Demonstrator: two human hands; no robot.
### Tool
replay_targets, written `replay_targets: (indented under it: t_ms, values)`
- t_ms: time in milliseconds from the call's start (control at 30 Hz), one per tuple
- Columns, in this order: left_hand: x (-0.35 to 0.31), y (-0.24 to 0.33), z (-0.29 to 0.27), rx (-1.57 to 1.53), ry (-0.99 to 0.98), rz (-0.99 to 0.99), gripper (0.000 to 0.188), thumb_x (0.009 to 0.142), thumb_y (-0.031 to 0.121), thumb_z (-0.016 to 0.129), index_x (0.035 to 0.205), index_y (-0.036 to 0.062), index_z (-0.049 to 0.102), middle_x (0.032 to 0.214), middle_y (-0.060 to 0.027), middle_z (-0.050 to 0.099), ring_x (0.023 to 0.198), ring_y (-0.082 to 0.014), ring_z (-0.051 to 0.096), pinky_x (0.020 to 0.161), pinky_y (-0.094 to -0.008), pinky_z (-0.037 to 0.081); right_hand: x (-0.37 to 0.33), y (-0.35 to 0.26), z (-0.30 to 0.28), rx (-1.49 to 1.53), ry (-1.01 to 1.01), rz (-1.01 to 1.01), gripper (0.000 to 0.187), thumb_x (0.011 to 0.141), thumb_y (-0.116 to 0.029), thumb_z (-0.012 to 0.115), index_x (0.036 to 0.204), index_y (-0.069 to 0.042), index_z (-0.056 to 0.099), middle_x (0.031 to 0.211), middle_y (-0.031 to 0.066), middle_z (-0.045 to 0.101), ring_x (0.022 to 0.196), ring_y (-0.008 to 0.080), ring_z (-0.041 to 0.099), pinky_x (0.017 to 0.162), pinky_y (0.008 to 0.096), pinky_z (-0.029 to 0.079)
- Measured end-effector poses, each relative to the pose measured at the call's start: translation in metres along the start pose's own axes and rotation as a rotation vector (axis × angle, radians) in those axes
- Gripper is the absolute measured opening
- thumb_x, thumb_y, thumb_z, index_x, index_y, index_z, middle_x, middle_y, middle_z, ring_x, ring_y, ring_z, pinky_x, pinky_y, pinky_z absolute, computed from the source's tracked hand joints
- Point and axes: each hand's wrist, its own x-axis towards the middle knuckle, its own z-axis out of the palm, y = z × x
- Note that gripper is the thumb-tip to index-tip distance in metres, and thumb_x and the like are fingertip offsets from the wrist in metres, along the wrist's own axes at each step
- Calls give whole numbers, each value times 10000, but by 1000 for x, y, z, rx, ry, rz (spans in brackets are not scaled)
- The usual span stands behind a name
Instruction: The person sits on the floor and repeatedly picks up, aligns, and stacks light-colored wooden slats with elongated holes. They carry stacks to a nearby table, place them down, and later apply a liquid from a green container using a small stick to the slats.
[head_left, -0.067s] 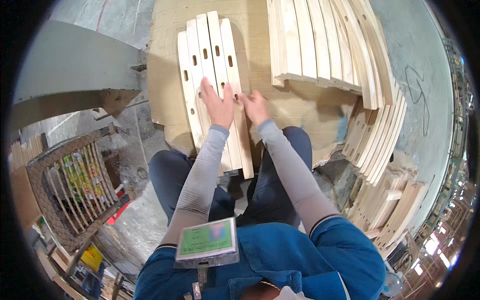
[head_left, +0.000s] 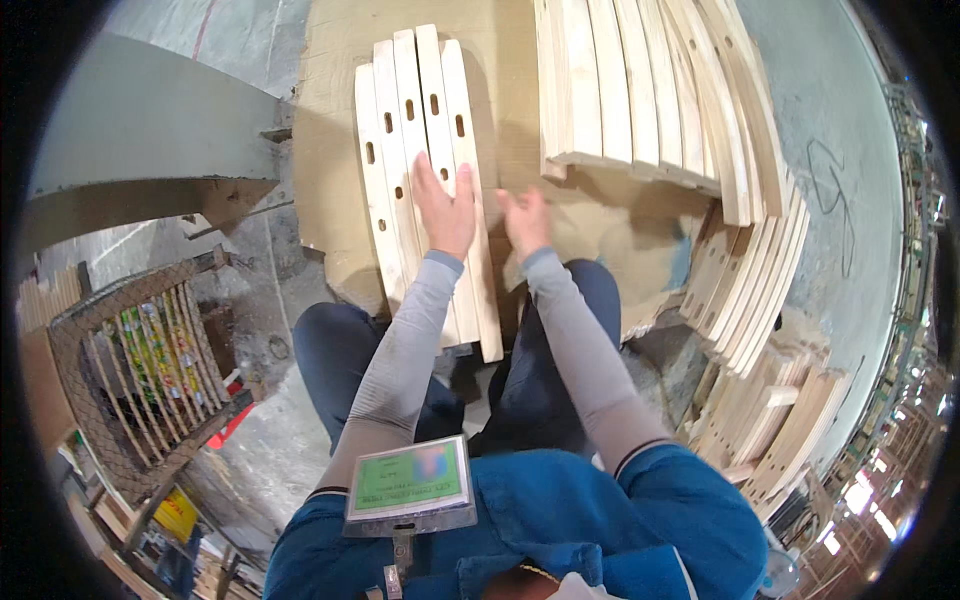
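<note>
Head view: wooden slats (head_left: 412,143) beneath left hand (head_left: 448,218), beside right hand (head_left: 524,220) (fingers and thumbs apart).

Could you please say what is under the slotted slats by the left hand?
Brown cardboard shows on both sides; what lies directly beneath the slotted wooden slats is covered.

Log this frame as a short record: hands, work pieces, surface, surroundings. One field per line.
left_hand: left hand spread over the slats, holding nothing visible; contact unclear
right_hand: right hand right of the slats, apart from them, thumb and fingers parted, slightly blurred, no object visible
work_pieces: five pale slotted wooden slats, side by side, ends staggered
surface: brown cardboard
upper_right: group of pale, curved-looking boards
</note>
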Motion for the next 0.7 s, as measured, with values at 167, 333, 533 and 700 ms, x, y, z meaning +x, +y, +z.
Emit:
replay_targets:
  t_ms: [167,333,533,700]
  values:
    - [18,56,48,-498,-312,-230,836,769,457,581,1295,-99,245,1326,-255,291,1254,-312,268,1031,-344,205,81,28,-29,-163,368,-177,650,651,-324,672,1170,6,462,1182,224,468,1131,359,395,966,415,303]
    - [21,61,63,-721,-572,-379,805,792,474,545,1301,-82,261,1343,-204,305,1260,-261,276,1030,-317,208,84,20,-37,-509,305,-280,653,619,-386,673,1122,-1,516,1163,218,494,1095,364,435,942,416,343]
    - [9,-22,11,-648,-613,-462,535,895,364,422,1335,86,298,1319,-72,359,1238,-213,303,1006,-320,250,27,32,-153,-232,-208,-198,518,714,-303,636,1097,33,540,1071,223,564,1025,313,536,882,327,416]
    - [-21,-23,-27,-613,-499,-616,526,886,284,473,1307,20,302,1278,-116,386,1137,-236,423,947,-334,349,-66,104,-287,-346,-492,44,376,762,-202,561,1070,14,562,1060,194,576,969,304,568,853,323,437]
